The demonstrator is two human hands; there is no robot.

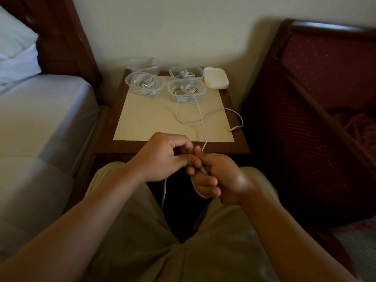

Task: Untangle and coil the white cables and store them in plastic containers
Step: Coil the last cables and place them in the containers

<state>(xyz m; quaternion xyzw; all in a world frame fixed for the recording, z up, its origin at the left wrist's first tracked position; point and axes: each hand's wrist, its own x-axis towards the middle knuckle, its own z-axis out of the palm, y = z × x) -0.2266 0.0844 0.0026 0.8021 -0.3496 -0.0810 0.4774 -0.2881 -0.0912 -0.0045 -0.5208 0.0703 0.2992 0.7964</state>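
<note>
No legible writing or brands. Small table [142,119], cream top, dark wood rim, against pale wall; bed [40,110] left, red chair [325,82] right. Four clear tubs at far edge: far-left tub [143,65], near-left tub [145,83] and far-right tub [186,72] with coiled cables, near-right tub [186,90] with a cable [198,117] trailing out across table to hands. Lids [216,78] stacked far right. Left hand [162,157] curled, pinching cable. Right hand [215,178] curled round cable loop.
</note>
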